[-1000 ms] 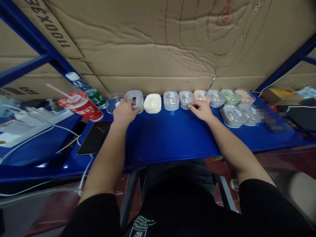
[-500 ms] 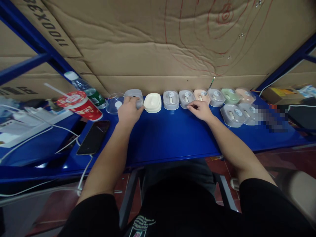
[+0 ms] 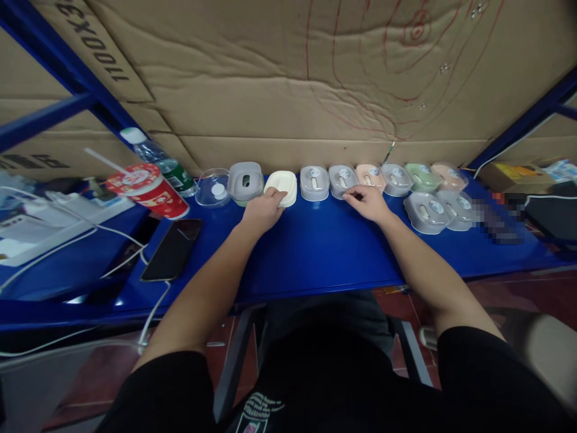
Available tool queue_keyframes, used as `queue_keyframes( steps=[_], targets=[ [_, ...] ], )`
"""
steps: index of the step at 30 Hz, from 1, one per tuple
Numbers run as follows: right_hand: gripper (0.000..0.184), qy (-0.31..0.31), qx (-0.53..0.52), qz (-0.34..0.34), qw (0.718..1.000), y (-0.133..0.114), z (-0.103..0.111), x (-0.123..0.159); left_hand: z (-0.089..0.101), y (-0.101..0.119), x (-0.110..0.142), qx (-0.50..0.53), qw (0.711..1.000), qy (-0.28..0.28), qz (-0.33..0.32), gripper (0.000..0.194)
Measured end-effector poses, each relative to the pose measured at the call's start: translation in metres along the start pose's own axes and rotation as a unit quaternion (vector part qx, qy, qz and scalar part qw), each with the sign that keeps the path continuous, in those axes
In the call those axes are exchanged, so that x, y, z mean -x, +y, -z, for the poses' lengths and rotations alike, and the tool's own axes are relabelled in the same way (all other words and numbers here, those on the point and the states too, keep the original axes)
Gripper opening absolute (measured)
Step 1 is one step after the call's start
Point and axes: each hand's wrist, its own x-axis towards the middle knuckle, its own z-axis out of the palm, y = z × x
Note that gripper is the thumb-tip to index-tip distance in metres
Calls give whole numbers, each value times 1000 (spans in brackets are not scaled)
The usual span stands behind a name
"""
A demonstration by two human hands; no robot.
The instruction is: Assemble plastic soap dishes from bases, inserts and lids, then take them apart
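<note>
A row of small lidded plastic boxes lines the back of the blue shelf (image 3: pixel 315 252). My left hand (image 3: pixel 264 210) lies on the front of the cream box (image 3: pixel 282 185), fingers curled over its edge. Left of it stands a grey-lidded box (image 3: pixel 246 179), free of my hand, and a clear loose lid (image 3: pixel 213 187). My right hand (image 3: pixel 369 201) rests with bent fingers at the front of a grey box (image 3: pixel 342 178), touching it. Further right sit peach (image 3: pixel 369 174), grey (image 3: pixel 396 177) and green (image 3: pixel 421 175) boxes.
A red paper cup (image 3: pixel 148 189) with a straw and a water bottle (image 3: pixel 157 159) lie at the left. A black phone (image 3: pixel 171 249) with a white cable rests near the front left edge. More grey boxes (image 3: pixel 426 210) sit at the right. Cardboard backs the shelf.
My left hand let go of the grey-lidded box and moved right onto the cream box. My right hand stayed at the grey box.
</note>
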Motion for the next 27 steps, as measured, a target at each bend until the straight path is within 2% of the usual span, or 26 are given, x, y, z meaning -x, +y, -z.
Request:
queue_keyframes(
  steps=[5,11,13,16,20,22,24,27],
  targets=[
    [35,-11,6,-4,1000,2,0,0,-1,-2,-1,15,1000,21,-3,43],
    [37,6,11,-19,1000,0,2,0,12,0,10,100,987,123,-32,33],
    [38,11,7,-20,1000,-2,2,0,16,2,15,116,981,140,-62,29],
    [38,15,5,-19,1000,-4,2,1,17,8,21,130,976,99,-147,25],
    [36,18,3,-15,1000,-5,3,0,12,20,23,147,957,-38,-248,24],
    [36,20,1,-13,1000,-5,3,0,10,22,23,163,946,-95,-262,27],
    [36,19,3,-12,1000,-5,4,0,10,19,23,178,942,-123,-256,30],
    [35,20,7,-16,1000,-4,3,1,12,7,21,185,949,-111,-228,30]
  ],
)
